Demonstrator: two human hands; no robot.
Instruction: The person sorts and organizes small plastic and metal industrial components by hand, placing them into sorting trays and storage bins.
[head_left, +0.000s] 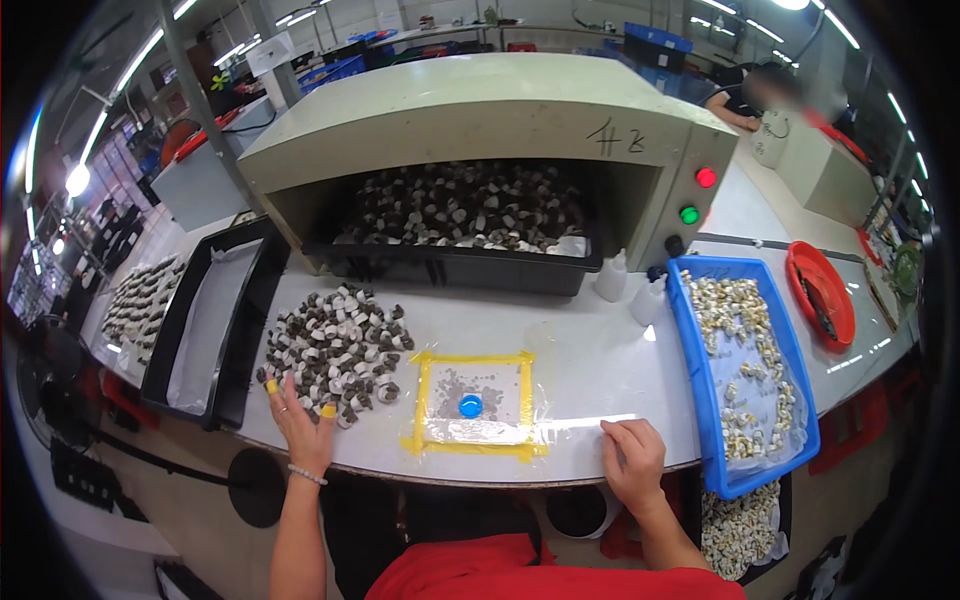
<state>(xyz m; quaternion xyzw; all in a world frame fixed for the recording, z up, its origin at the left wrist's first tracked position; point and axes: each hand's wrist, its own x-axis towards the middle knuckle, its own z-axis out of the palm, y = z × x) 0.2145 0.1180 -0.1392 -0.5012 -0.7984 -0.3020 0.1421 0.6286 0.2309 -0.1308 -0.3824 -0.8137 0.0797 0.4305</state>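
Observation:
My left hand (300,432), with yellow covers on two fingertips and a beaded bracelet, lies at the near left edge of a pile of small black-and-white parts (335,345). Its fingers are spread, with nothing seen between them. Right of the pile, yellow tape frames a work patch (470,370) marked with grey spots; a round blue cap-like piece (470,405) sits on it. My right hand (633,462) rests by the table's front edge, between that patch and a blue tray (800,440). Its fingers are curled together, and whatever they may hold is hidden.
A cream, box-shaped machine (480,110) stands behind, its opening holding a black tray (470,272) of similar parts. White squeeze bottles (611,278) stand beside it. The blue tray holds small white-and-gold parts (730,310). At left lies a paper-lined black tray (225,320); a red basin (822,295) sits far right.

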